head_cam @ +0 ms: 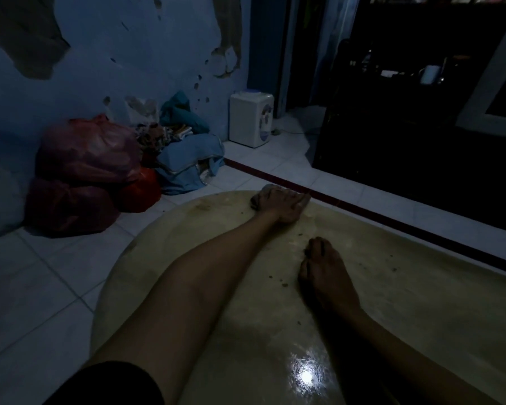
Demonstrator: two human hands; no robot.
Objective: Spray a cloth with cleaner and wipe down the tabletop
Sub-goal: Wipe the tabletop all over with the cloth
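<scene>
The tan, glossy tabletop [392, 302] fills the lower right, and dark crumbs are scattered over its middle. My left hand [285, 204] reaches to the table's far edge and presses palm-down on a crumpled dark cloth [257, 199]. The cloth sticks out to the left of my fingers. My right hand [324, 273] rests on the table nearer to me, its fingers curled together with the tips touching the surface among the crumbs. No spray bottle is in view.
The room is dim. Red plastic bags [85, 176] and a pile of blue fabric [187, 162] lie on the white tiled floor at the left wall. A white water dispenser [250, 121] stands behind them. A dark cabinet [421, 127] rises beyond the red-edged step [392, 220].
</scene>
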